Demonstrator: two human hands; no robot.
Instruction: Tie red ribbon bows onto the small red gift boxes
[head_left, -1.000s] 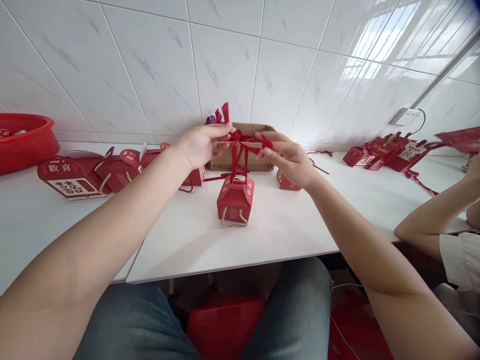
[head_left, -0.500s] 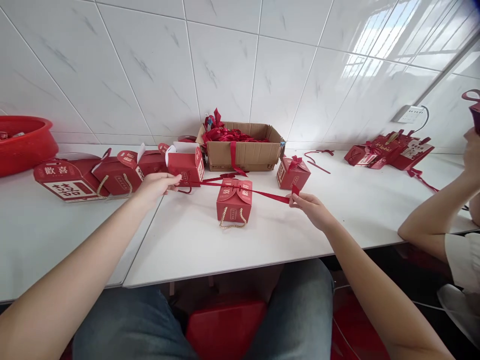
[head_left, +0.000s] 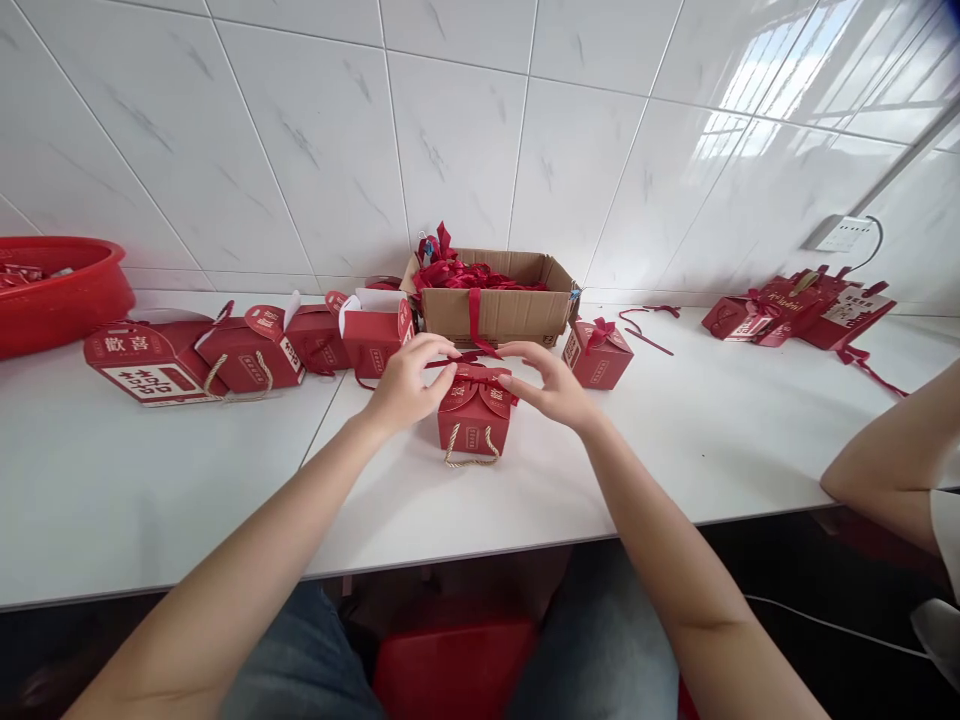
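A small red gift box (head_left: pixel 474 425) with folded lid flaps and a twisted gold cord handle stands upright in front of me. A dark red ribbon (head_left: pixel 484 376) crosses its top. My left hand (head_left: pixel 412 382) is at the lid's left side, thumb and fingertips closed around the ribbon. From the other side, my right hand (head_left: pixel 551 385) reaches in with curved fingers, its thumb tip on the ribbon near the middle of the lid. A short red end shows below the right thumb. My fingers partly hide the ribbon.
Behind the box stands a cardboard box (head_left: pixel 495 312) full of red ribbons. A bow-topped gift box (head_left: pixel 598 355) is to the right; several red boxes (head_left: pixel 247 350) line the left, near a red basin (head_left: pixel 60 295). At far right are red bags (head_left: pixel 802 305) and another person's arm (head_left: pixel 892 435).
Both hands have come inward from far apart to the top of the box. The ribbon, stretched wide before, is now gathered at the lid. The other person's hand has left view.
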